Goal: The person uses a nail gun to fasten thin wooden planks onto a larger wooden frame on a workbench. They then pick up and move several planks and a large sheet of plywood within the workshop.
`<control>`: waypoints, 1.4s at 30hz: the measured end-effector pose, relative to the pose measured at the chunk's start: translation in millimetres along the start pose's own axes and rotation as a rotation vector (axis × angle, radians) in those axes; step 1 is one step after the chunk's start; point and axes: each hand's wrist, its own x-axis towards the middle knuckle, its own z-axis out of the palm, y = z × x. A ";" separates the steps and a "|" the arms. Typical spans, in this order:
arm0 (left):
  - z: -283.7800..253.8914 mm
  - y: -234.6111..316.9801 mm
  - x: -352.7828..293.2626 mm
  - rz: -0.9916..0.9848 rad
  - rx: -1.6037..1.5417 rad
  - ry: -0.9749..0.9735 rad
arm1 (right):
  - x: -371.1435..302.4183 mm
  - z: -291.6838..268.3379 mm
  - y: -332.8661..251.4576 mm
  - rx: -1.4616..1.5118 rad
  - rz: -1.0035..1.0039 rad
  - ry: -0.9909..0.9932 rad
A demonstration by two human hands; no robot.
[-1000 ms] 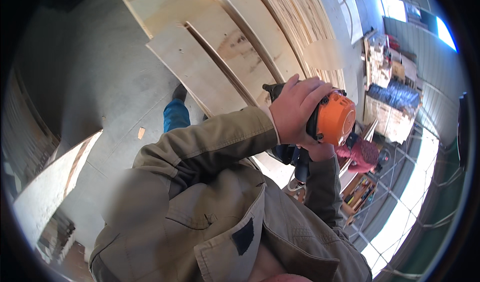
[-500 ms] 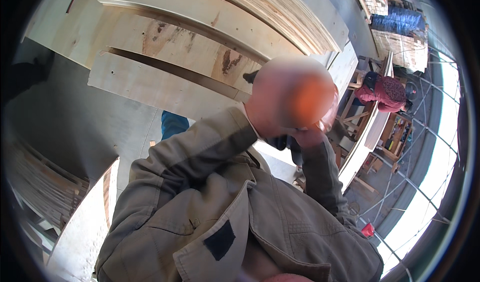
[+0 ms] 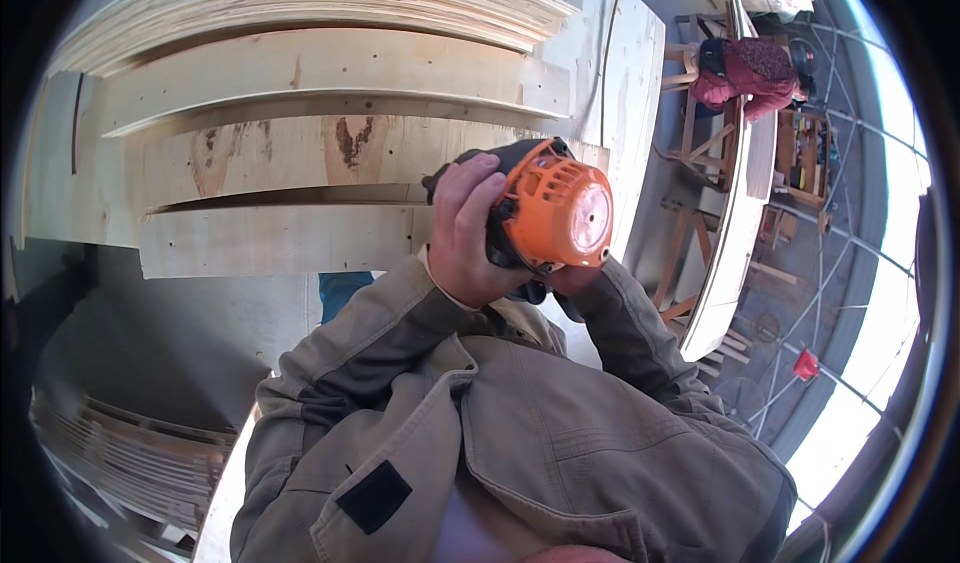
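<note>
Held up in front of my chest is an orange-and-black nail gun (image 3: pixel 550 203), its round, slotted orange cap towards me and its nose hidden. My left hand (image 3: pixel 465 238) is wrapped round its black side, fingers curled over the top. Beneath the orange cap, my right hand (image 3: pixel 575 279) shows only in part, closed against the tool's underside; its fingers are mostly hidden. Just beyond the tool lie pale wooden boards, the nearest board (image 3: pixel 280 238) plain and the one behind it, a knotty board (image 3: pixel 300 153), marked with dark stains.
A stack of thin wooden sheets (image 3: pixel 330 3) lies at the far side. To the right, a person in a dark red jacket (image 3: pixel 755 78) bends over a long wooden bench (image 3: pixel 725 263). Slatted wood (image 3: pixel 140 453) is piled at lower left. A cable (image 3: pixel 607 53) runs over the panel.
The view has swung, so the boards now lie more level. The tool has shifted left and slightly down in view, and its slotted cap shows clearly. Both hands stay on it.
</note>
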 end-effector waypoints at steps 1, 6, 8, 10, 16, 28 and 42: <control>9.3 1.5 -3.7 0.000 -0.016 -0.045 | -9.3 -8.6 -0.5 -0.123 -0.042 -0.011; 81.2 12.8 -15.3 0.011 -0.117 -0.196 | -70.2 -64.6 -16.9 -1.390 -0.340 0.189; 119.9 16.0 -13.3 0.029 -0.155 -0.206 | -89.2 -92.6 -28.0 -1.689 -0.383 0.261; 158.5 19.5 -14.2 0.050 -0.186 -0.237 | -109.2 -123.8 -40.1 -1.684 -0.331 0.335; 250.8 30.8 -14.2 0.119 -0.293 -0.239 | -152.5 -195.4 -65.8 -1.124 -0.320 0.390; 301.2 -1.1 -17.7 0.258 -0.215 -0.416 | -149.7 -321.8 -31.5 -0.738 0.008 0.502; 294.4 51.8 -95.3 0.065 -0.197 -0.538 | -222.0 -322.0 55.0 -0.343 -0.208 0.417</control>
